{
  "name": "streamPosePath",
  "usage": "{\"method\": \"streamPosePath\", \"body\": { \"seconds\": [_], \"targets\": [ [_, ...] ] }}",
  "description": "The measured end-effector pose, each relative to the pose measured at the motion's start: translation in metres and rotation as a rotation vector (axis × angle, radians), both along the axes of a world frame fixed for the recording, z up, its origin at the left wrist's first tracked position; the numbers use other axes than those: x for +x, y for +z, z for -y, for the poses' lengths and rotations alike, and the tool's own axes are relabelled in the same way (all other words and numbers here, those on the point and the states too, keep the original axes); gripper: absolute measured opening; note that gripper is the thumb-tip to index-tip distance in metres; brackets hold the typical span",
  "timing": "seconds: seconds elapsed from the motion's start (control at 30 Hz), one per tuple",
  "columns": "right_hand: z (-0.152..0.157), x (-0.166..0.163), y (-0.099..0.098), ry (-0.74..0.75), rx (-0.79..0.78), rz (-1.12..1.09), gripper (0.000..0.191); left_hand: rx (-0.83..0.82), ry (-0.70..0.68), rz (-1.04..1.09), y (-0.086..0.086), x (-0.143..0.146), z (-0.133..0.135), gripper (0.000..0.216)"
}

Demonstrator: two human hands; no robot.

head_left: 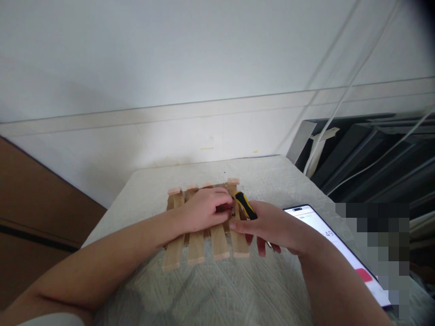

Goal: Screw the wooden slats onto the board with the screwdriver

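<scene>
A small slatted wooden frame [220, 244] lies on the cloth-covered table, its several pale slats joined by crosspieces. Across its middle rests my left hand [204, 209], fingers curled and thumb opposite them near the right-hand slat. A tiny dark piece shows by those fingertips, too small to name, and whatever they pinch is hidden. My right hand [270, 222] is closed on a yellow and black screwdriver [246, 206], its handle slanting over the frame's right side. The screwdriver's tip cannot be made out. Some lower fingers of this hand hang loosely below the handle.
A phone [343, 253] with a lit screen lies right of my right forearm. The table's pale quilted cover [217, 294] reaches back to a white wall [190, 136]. Dark panels [367, 154] and a white cable [340, 104] are at the right, a brown wooden surface [41, 190] at the left.
</scene>
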State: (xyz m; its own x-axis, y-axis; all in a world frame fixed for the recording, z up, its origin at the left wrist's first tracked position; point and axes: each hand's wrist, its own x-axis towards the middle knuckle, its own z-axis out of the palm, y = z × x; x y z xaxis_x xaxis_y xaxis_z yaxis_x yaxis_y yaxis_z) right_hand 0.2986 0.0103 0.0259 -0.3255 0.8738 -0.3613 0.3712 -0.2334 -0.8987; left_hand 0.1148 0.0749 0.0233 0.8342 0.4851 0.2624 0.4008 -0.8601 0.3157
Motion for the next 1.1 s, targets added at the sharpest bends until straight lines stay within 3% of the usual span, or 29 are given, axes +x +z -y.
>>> {"method": "streamPosePath", "body": {
  "seconds": [0.17,0.33,0.4,0.6,0.73,0.97,1.1],
  "targets": [
    [-0.002,0.003,0.004,-0.015,-0.042,-0.096,0.009,0.024,-0.029,0.075,-0.002,0.0,-0.001,0.006],
    [-0.007,0.01,0.003,-0.187,-0.048,-0.122,0.012,0.004,0.02,0.179,-0.004,-0.001,-0.001,0.006],
    [-0.007,0.011,0.001,-0.168,-0.048,-0.141,0.012,0.0,0.045,0.185,-0.004,0.0,-0.001,0.007],
    [-0.006,0.009,-0.003,0.076,-0.051,-0.153,0.013,0.013,0.028,0.118,-0.003,0.001,-0.001,0.006],
    [-0.007,0.008,-0.003,0.121,-0.062,-0.134,0.019,-0.006,0.039,0.096,-0.003,0.001,0.0,0.005],
    [-0.007,0.007,-0.002,0.08,-0.081,-0.161,0.017,-0.002,0.024,0.046,-0.002,0.002,0.0,0.005],
    [-0.007,0.007,0.0,-0.028,-0.071,-0.178,0.013,0.001,0.027,0.07,-0.002,0.002,0.0,0.006]
  ]
}}
